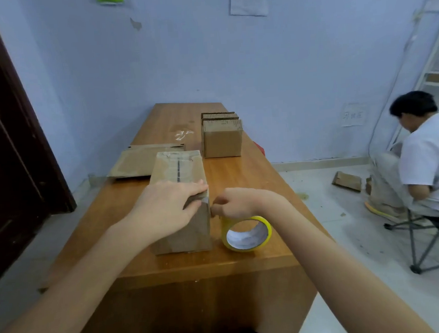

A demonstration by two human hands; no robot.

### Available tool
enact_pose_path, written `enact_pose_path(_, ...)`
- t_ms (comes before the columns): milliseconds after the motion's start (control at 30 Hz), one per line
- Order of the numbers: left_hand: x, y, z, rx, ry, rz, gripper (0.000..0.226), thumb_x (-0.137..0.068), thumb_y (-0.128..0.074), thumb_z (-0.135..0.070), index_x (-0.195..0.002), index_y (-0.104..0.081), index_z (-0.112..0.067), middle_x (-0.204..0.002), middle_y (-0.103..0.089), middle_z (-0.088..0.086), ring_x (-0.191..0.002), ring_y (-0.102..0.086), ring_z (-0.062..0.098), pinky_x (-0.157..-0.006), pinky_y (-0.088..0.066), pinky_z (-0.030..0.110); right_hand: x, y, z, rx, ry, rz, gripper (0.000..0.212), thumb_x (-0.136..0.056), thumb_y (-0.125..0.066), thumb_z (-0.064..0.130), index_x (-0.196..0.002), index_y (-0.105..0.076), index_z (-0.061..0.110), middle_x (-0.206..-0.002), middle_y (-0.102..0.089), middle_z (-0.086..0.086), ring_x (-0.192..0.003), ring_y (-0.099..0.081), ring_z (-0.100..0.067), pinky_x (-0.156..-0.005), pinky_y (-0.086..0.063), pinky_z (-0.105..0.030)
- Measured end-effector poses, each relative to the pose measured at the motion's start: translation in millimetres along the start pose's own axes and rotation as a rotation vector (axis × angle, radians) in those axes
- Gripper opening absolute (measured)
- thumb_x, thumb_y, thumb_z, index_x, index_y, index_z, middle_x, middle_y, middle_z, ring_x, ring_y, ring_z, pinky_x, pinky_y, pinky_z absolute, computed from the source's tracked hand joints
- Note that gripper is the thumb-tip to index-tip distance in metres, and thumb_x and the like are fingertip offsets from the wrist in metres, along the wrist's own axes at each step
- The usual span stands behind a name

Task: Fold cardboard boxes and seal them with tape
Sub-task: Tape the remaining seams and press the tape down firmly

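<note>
A folded cardboard box stands on the wooden table, with clear tape along its top seam. My left hand lies flat on the box's near top edge, fingers straight, pressing the tape down. My right hand is beside the box's right near corner, fingers curled and pinching the tape end where it meets the box. A yellow tape roll stands on edge on the table just below my right hand, right of the box.
Flattened cardboard sheets lie at the table's left. A second cardboard box with upright flaps stands further back. A person in a white shirt sits on a folding chair at the right. A dark door is at the left.
</note>
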State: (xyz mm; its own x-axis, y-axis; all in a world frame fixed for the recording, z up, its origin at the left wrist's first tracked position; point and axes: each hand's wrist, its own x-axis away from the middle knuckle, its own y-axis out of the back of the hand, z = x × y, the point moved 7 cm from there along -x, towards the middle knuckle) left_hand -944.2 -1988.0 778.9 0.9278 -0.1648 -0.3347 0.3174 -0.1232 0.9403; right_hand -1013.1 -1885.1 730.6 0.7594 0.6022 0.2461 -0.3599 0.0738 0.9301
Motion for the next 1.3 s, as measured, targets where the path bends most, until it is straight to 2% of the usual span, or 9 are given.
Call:
enact_pose_path(267,2,2,-4,0.019,-0.026,-0.018,0.044,-0.099,-0.041,-0.038,-0.139,-0.031,-0.053,-0.121,-0.061,-0.014,-0.099,-0.058,0.01,-0.064,-0.037,0.02,12,1,-19,-0.274,0.024,-0.14,0.029,-0.097,-0.049,0.038,-0.086,-0.064,0.015,-0.075,-0.062,0.007,-0.054,-0.066,-0.017,-0.062,-0.055,-0.033)
enact_pose_path(500,2,2,-4,0.06,-0.05,-0.035,0.037,-0.099,-0.041,-0.035,-0.132,-0.046,-0.049,-0.135,-0.049,-0.026,-0.111,-0.057,0.005,-0.075,-0.039,0.018,33,-9,-19,-0.385,-0.033,-0.2,0.026,-0.098,-0.048,0.032,-0.083,-0.06,0.014,-0.068,-0.056,0.002,-0.035,-0.052,-0.008,-0.043,-0.045,-0.02)
enact_pose_path(667,1,3,-4,0.06,-0.061,-0.043,0.036,-0.099,-0.04,-0.035,-0.132,-0.046,-0.049,-0.137,-0.047,-0.026,-0.11,-0.057,0.003,-0.072,-0.038,0.014,41,-12,-17,-0.396,-0.072,-0.236,0.026,-0.098,-0.047,0.03,-0.082,-0.058,0.014,-0.071,-0.059,-0.003,-0.036,-0.053,-0.01,-0.048,-0.047,-0.024)
enact_pose_path(767,1,2,-3,0.069,-0.068,-0.046,0.036,-0.099,-0.04,-0.035,-0.132,-0.046,-0.048,-0.137,-0.048,-0.025,-0.109,-0.057,0.003,-0.069,-0.038,0.013,44,-21,-18,-0.355,-0.084,-0.141,0.023,-0.097,-0.05,0.031,-0.086,-0.061,0.013,-0.07,-0.058,-0.001,-0.047,-0.054,-0.011,-0.05,-0.048,-0.024)
enact_pose_path(833,1,1,-3,0.074,-0.07,-0.049,0.035,-0.1,-0.04,-0.036,-0.132,-0.046,-0.048,-0.134,-0.051,-0.024,-0.106,-0.059,0.002,-0.063,-0.032,0.009,46,-33,-21,-0.213,-0.071,-0.065,0.022,-0.095,-0.053,0.033,-0.089,-0.065,0.016,-0.069,-0.056,0.005,-0.056,-0.051,-0.008,-0.052,-0.041,-0.02)
enact_pose_path(933,1,0,-3,0.076,-0.07,-0.046,0.037,-0.099,-0.04,-0.035,-0.133,-0.045,-0.048,-0.136,-0.048,-0.025,-0.108,-0.058,0.003,-0.071,-0.04,0.014,52,-42,-29,-0.2,-0.069,-0.048,0.023,-0.094,-0.055,0.035,-0.084,-0.067,0.018,-0.063,-0.053,0.007,-0.051,-0.044,-0.005,-0.05,-0.034,-0.017)
enact_pose_path(1033,1,0,-3,0.075,-0.065,-0.037,0.041,-0.098,-0.043,-0.034,-0.136,-0.04,-0.049,-0.141,-0.042,-0.026,-0.113,-0.056,0.004,-0.079,-0.045,0.021,61,-21,-36,-0.256,-0.111,-0.178,0.023,-0.094,-0.054,0.035,-0.081,-0.065,0.02,-0.069,-0.057,0.004,-0.045,-0.044,-0.005,-0.048,-0.037,-0.018)
enact_pose_path(1133,3,0,-2,0.047,-0.049,-0.024,0.048,-0.096,-0.047,-0.037,-0.14,-0.032,-0.05,-0.143,-0.039,-0.026,-0.118,-0.053,0.006,-0.084,-0.045,0.023,65,9,-40,-0.178,-0.196,-0.434,0.021,-0.095,-0.05,0.037,-0.09,-0.063,0.022,-0.089,-0.064,0.004,-0.059,-0.058,-0.012,-0.058,-0.046,-0.027)
enact_pose_path(1300,5,0,-4,0.031,-0.041,-0.04,0.052,-0.095,-0.049,-0.037,-0.143,-0.031,-0.043,-0.145,-0.038,-0.024,-0.124,-0.048,0.006,-0.091,-0.044,0.026,52,14,-26,0.213,-0.322,-0.678,0.018,-0.1,-0.041,0.025,-0.092,-0.054,0.015,-0.078,-0.046,0.001,-0.063,-0.047,-0.02,-0.05,-0.029,-0.026)
